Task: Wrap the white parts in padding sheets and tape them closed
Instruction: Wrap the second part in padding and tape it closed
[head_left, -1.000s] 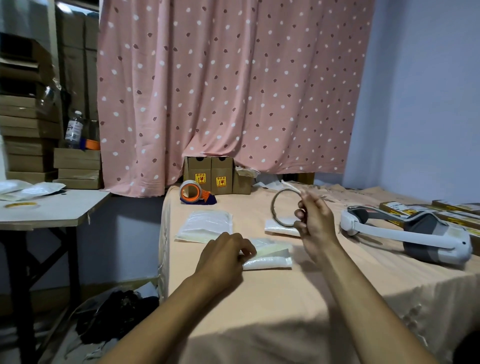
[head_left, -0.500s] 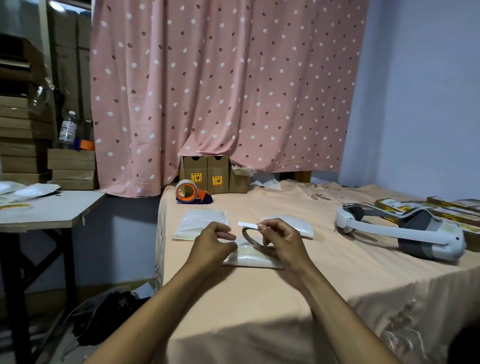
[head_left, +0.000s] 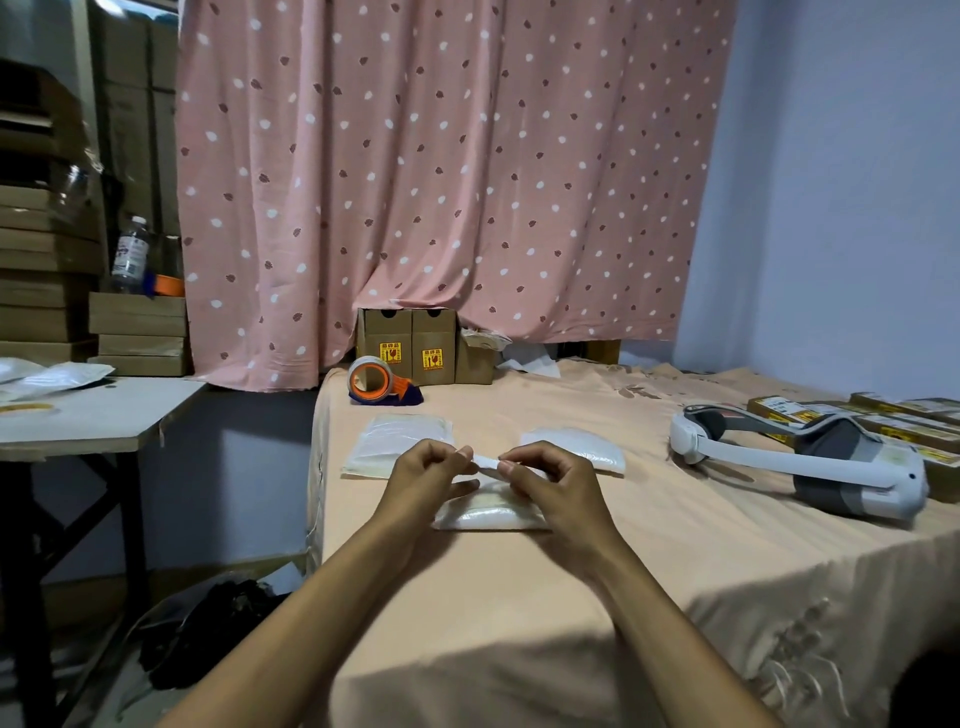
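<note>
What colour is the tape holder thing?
The tape dispenser is orange and dark blue; head view.

Dim room from my feed, cool flat light, with one bright spot (head_left: 111, 6) at the top left. A pink curtain (head_left: 452, 171) with white dots and dark leaf marks hangs across the back. The right wall (head_left: 841, 182) is pale violet-blue. The surface (head_left: 519, 597) is draped in peach cloth. To its left, across a gap, stands a grey-topped side table (head_left: 104, 421) on dark legs. Brown cartons (head_left: 47, 291) are stacked behind it. The floor (head_left: 104, 696) is dark, and a black heap (head_left: 218, 629) lies on it.
</note>
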